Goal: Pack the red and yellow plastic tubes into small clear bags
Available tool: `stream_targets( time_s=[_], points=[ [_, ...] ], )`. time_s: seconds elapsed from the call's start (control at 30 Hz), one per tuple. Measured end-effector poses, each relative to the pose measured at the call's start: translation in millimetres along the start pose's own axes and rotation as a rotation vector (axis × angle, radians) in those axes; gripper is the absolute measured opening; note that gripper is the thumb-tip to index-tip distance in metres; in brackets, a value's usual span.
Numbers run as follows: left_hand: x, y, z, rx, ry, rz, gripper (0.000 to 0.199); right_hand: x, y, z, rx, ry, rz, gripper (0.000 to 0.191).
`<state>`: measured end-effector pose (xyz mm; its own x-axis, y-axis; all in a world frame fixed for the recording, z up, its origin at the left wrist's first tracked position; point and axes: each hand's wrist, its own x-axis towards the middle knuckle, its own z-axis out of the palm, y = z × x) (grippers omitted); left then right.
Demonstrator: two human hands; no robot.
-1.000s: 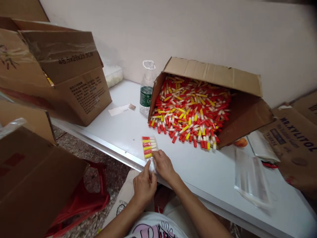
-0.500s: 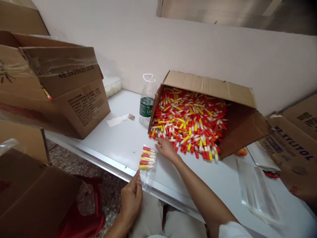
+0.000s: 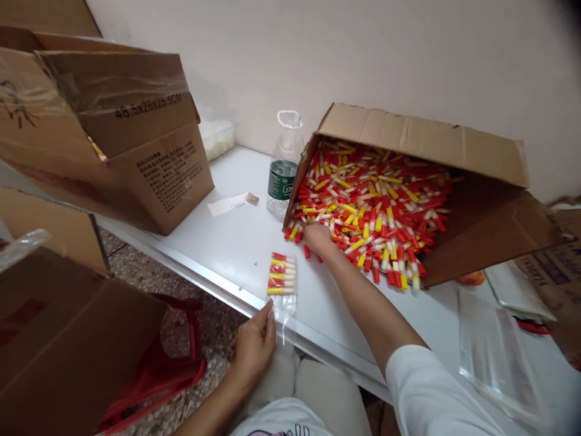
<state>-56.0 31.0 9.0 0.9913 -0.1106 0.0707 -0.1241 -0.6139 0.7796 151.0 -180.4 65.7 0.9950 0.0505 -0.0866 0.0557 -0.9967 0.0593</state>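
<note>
Clear plastic bag of red-and-yellow tubes (image 3: 282,275) flat at white table's (image 3: 227,242) edge; left hand (image 3: 255,340) pinching its side. Right hand (image 3: 319,240) at loose tubes (image 3: 363,212), fingertips hidden, grip unclear.

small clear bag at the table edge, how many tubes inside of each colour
Red tubes with pale ends: 3
Yellow tubes with pale ends: 3
Total in the clear bag: 6
</note>
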Motion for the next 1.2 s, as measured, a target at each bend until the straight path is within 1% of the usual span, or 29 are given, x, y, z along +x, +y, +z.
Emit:
stream_targets(
  time_s=[0.1,0.2,0.3,0.37,0.43,0.53,0.67,0.73,0.83,0.87,0.9,0.93,1.03,1.07,1.13,1.2],
  points=[
    [-0.4,7.2,4.8,0.017,0.026,-0.010,0.044,-22.7,11.0,4.6,-0.020,0.010,0.019,0.035],
    [-4.1,14.0,12.8,0.016,0.052,-0.035,0.045,-51.0,25.1,8.5,-0.024,0.049,0.041,0.039],
    [-7.5,18.1,20.7,-0.014,0.084,-0.053,0.047,-81.9,37.1,15.7,0.043,0.106,0.109,0.042],
    [-7.0,18.2,23.3,-0.033,0.122,-0.070,0.048,-99.6,38.9,22.2,0.117,0.102,0.143,0.040],
    [-4.0,16.2,22.8,-0.041,0.167,-0.090,0.050,-110.4,33.9,27.9,0.161,0.083,0.127,0.038],
    [2.6,10.7,18.2,-0.039,0.231,-0.101,0.050,-111.0,17.9,30.7,0.157,0.069,0.080,0.039],
    [10.9,3.4,13.0,-0.060,0.338,-0.144,0.051,-96.3,-0.3,29.1,0.102,0.001,0.049,0.039],
    [16.2,2.0,12.6,-0.096,0.406,-0.179,0.051,-90.8,-3.3,31.5,0.076,-0.016,0.036,0.040],
    [27.5,3.7,13.3,-0.166,0.549,-0.253,0.051,-89.4,-0.7,37.7,0.092,-0.005,0.030,0.052],
    [31.6,5.3,13.5,-0.180,0.574,-0.278,0.052,-90.5,1.7,38.8,0.124,0.001,0.027,0.053],
    [35.4,7.3,13.7,-0.175,0.562,-0.295,0.053,-91.8,4.8,38.7,0.170,0.002,0.020,0.054],
    [38.6,10.0,14.0,-0.142,0.512,-0.302,0.054,-93.3,8.6,37.0,0.226,-0.003,0.013,0.054],
    [43.0,20.3,16.4,0.076,0.284,-0.283,0.052,-96.1,23.3,24.4,0.385,-0.045,0.015,0.055],
    [42.9,24.2,18.3,0.146,0.237,-0.272,0.051,-96.2,28.8,18.8,0.413,-0.063,0.026,0.053],
    [41.6,30.9,23.8,0.223,0.216,-0.250,0.050,-96.9,39.3,8.3,0.414,-0.065,0.063,0.048],
    [40.2,35.3,30.9,0.234,0.227,-0.216,0.049,-101.1,46.4,1.4,0.393,0.011,0.099,0.041]
  ],
)
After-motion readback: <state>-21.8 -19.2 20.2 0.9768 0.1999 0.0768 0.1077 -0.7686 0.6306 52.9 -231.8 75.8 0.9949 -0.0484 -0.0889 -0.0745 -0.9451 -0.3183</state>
